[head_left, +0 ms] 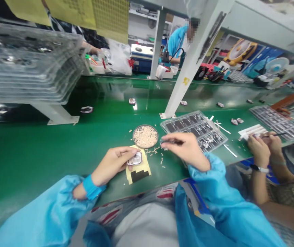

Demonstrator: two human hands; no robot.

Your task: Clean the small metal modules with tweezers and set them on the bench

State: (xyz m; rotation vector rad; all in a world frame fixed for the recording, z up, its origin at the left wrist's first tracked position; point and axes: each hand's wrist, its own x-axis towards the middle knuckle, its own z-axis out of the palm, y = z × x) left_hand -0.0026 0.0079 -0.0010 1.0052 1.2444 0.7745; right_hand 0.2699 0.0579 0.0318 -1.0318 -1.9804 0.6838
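Observation:
My left hand (112, 163) grips a small rounded-square metal case (135, 158) with a shiny rim, held over a yellow sheet (145, 168) bearing a dark patch. My right hand (186, 147) is raised to the right of it, thumb and fingers pinched together. Something small and dark shows at its fingertips, too blurred to name. Between and beyond the hands sits a round dish (146, 136) heaped with tiny beige pieces. More loose beige pieces (152, 151) are scattered beside it. A clear compartment tray (185, 124) with dark flat parts and small metal parts lies partly behind my right hand.
Stacked clear trays (26, 75) stand at the left. A white post (178, 85) rises from the green bench (100, 137). More small cases (132, 101) lie along the back. At the right, a co-worker's hands (260, 147) work near another tray (278, 120).

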